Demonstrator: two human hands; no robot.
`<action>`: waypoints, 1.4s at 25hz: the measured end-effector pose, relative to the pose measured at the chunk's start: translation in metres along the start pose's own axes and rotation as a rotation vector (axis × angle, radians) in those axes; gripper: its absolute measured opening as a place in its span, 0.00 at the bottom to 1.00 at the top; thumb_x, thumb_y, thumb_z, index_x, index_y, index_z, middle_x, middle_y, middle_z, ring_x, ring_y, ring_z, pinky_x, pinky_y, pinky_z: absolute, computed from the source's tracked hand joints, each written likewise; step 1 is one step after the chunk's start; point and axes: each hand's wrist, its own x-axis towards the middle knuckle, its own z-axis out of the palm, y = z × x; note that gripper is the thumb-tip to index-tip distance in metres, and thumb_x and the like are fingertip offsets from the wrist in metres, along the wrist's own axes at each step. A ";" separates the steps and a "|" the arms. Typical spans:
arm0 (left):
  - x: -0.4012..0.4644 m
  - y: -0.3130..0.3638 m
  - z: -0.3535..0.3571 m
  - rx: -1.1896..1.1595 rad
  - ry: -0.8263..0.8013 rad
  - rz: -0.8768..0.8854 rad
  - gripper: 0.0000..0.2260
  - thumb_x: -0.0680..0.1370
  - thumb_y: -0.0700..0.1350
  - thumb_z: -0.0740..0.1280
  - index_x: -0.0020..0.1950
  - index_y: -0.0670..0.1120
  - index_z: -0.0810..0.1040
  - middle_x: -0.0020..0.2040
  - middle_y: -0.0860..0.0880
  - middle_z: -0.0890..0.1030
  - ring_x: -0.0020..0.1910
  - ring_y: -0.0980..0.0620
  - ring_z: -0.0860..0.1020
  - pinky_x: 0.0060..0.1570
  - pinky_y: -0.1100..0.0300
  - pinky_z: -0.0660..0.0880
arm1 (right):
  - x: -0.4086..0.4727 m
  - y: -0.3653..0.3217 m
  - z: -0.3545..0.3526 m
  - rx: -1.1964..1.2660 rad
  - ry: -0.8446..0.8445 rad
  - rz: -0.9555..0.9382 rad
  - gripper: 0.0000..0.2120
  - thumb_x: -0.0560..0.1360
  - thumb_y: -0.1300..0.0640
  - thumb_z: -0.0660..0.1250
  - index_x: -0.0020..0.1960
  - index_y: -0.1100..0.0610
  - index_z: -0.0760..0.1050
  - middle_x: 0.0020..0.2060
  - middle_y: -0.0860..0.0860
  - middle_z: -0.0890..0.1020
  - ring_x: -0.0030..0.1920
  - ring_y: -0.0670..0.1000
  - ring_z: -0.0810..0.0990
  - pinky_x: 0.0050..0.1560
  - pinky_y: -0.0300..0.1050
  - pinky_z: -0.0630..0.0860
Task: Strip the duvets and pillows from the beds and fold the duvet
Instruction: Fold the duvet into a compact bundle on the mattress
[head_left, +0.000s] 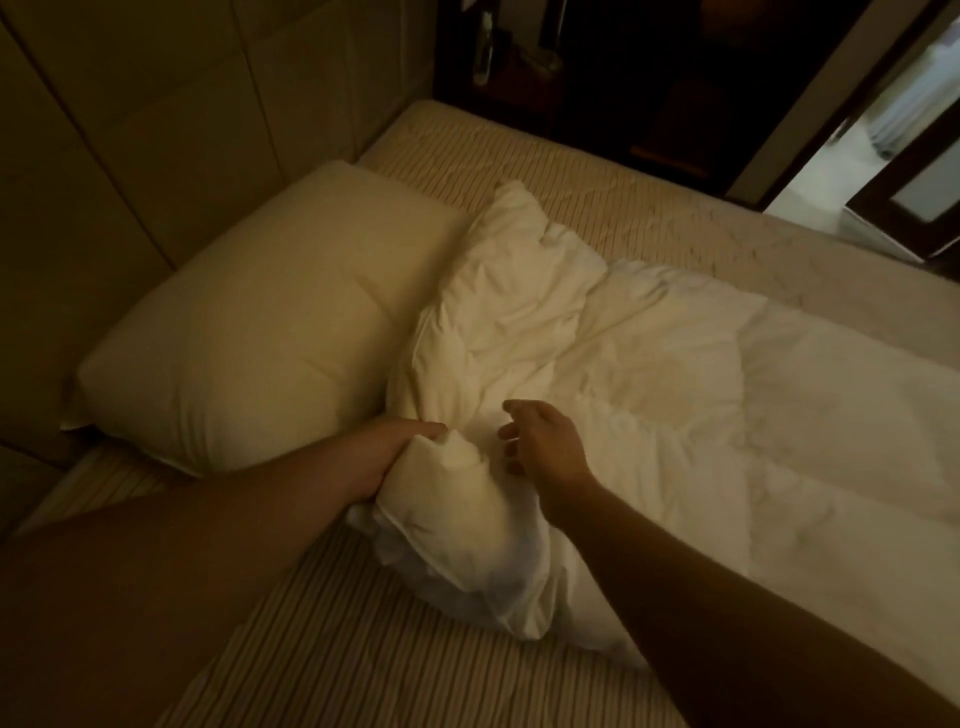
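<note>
Dim room, warm light. White duvet (649, 374) lies rumpled across the striped mattress (322, 634), bunched high at its near corner and spreading flatter toward the right edge of view. One pillow (260, 332) sits at the head of the bed, against the padded headboard (130, 130), its right side touching the duvet's bunched edge.

Left hand (395, 457) is closed on the near corner of the duvet: fingers wrapped under and around a thick wad of fabric, thumb on top, the wad lifted slightly off the mattress. Left forearm comes in low from the bottom left.

Right hand (545, 441) hovers just above the duvet beside the gripped corner, fingers spread and loosely curled, holding nothing; whether the fingertips touch the cloth I cannot tell.

Beyond the bed, dark wooden furniture (623, 78); a lit doorway (893, 135) at top right.
</note>
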 end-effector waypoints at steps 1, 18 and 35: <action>-0.007 0.010 0.016 0.009 -0.011 0.028 0.26 0.75 0.48 0.72 0.70 0.39 0.71 0.63 0.40 0.76 0.61 0.41 0.75 0.56 0.53 0.71 | -0.005 -0.008 -0.016 -0.008 0.007 0.011 0.13 0.80 0.49 0.61 0.58 0.56 0.77 0.45 0.55 0.81 0.38 0.51 0.78 0.38 0.45 0.77; -0.123 0.035 0.380 0.372 0.029 0.352 0.18 0.72 0.58 0.70 0.49 0.43 0.80 0.45 0.44 0.83 0.42 0.44 0.82 0.42 0.54 0.80 | -0.098 0.069 -0.322 -0.730 0.222 -0.038 0.27 0.76 0.41 0.63 0.67 0.57 0.68 0.60 0.56 0.78 0.56 0.56 0.78 0.53 0.47 0.75; -0.138 0.046 0.665 0.833 0.060 0.937 0.24 0.75 0.64 0.56 0.67 0.57 0.73 0.72 0.49 0.66 0.71 0.44 0.65 0.71 0.40 0.58 | -0.120 0.231 -0.587 0.089 0.303 0.021 0.16 0.63 0.50 0.69 0.51 0.45 0.78 0.46 0.42 0.82 0.50 0.50 0.81 0.53 0.48 0.78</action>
